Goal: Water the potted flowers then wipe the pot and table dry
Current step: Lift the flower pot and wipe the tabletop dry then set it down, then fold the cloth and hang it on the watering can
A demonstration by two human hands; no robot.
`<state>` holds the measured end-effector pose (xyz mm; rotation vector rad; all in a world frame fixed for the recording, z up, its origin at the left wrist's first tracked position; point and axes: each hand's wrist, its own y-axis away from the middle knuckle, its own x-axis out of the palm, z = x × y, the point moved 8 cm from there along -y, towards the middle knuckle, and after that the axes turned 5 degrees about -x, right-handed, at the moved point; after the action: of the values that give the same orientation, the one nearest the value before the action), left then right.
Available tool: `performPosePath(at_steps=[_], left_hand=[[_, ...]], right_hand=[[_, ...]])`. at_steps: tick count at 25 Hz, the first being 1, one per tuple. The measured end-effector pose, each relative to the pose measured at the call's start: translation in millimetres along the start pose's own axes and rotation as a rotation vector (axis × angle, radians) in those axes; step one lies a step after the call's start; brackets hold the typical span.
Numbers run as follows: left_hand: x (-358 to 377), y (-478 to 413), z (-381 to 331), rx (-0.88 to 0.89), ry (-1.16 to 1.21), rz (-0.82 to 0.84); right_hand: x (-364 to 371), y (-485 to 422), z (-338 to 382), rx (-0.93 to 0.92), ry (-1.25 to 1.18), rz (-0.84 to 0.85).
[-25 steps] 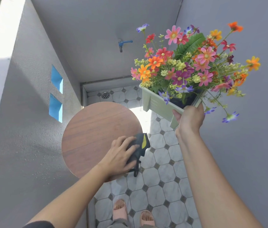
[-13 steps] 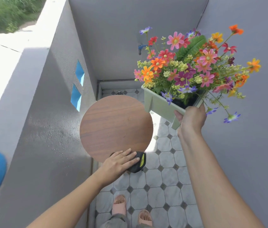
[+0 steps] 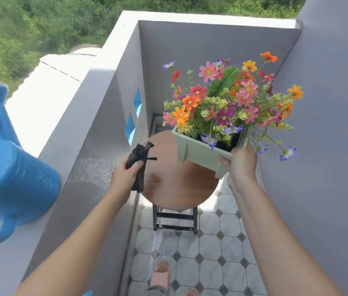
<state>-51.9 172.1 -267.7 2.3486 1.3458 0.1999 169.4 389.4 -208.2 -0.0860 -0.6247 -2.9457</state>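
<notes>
My right hand (image 3: 239, 165) grips the near corner of a pale green rectangular pot (image 3: 198, 151) and holds it in the air above the right part of a round wooden table (image 3: 175, 184). Colourful flowers (image 3: 226, 103) fill the pot. My left hand (image 3: 125, 178) grips a bunched black cloth (image 3: 138, 159) lifted just off the table's left edge. A darker damp patch shows on the tabletop near the cloth.
A blue watering can (image 3: 12, 180) stands on the grey parapet wall (image 3: 66, 146) at the left. Grey walls close in the narrow tiled floor (image 3: 209, 253) at back and right. The table's dark legs (image 3: 174, 218) and my sandalled feet (image 3: 161, 272) are below.
My left hand has lifted the black cloth off the table's near edge and bunched it. The view has tilted up and left, bringing the watering can into sight. The pot stays held up.
</notes>
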Motion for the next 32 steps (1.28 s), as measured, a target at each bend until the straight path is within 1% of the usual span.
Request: performPosePath(at_steps=[1, 3, 7, 10, 14, 20, 24, 27, 32], left_hand=[[7, -10, -10, -0.023, 0.109, 0.011], [19, -22, -24, -0.006, 0.235, 0.027], [35, -26, -11, 0.035, 0.246, 0.061], [43, -27, 1, 0.064, 0.287, 0.073], [51, -31, 10, 0.125, 0.336, 0.106], [46, -38, 9, 0.201, 0.358, 0.06], [48, -34, 3, 0.183, 0.347, 0.047], [52, -28, -3, 0.163, 0.346, 0.057], [50, -19, -8, 0.15, 0.408, -0.015]], right_hand=[[5, 2, -6, 0.029, 0.006, 0.008], [19, 6, -18, 0.089, 0.01, 0.049], [33, 11, -48, 0.109, 0.037, 0.167], [36, 3, -54, 0.051, 0.059, 0.29], [34, -13, -58, -0.068, 0.142, 0.345], [35, -26, -59, -0.242, 0.379, 0.312], [35, -25, -52, -0.315, 0.505, 0.251], [37, -27, -49, -0.332, 0.602, 0.237], [36, -20, -30, -0.388, 0.603, 0.276]])
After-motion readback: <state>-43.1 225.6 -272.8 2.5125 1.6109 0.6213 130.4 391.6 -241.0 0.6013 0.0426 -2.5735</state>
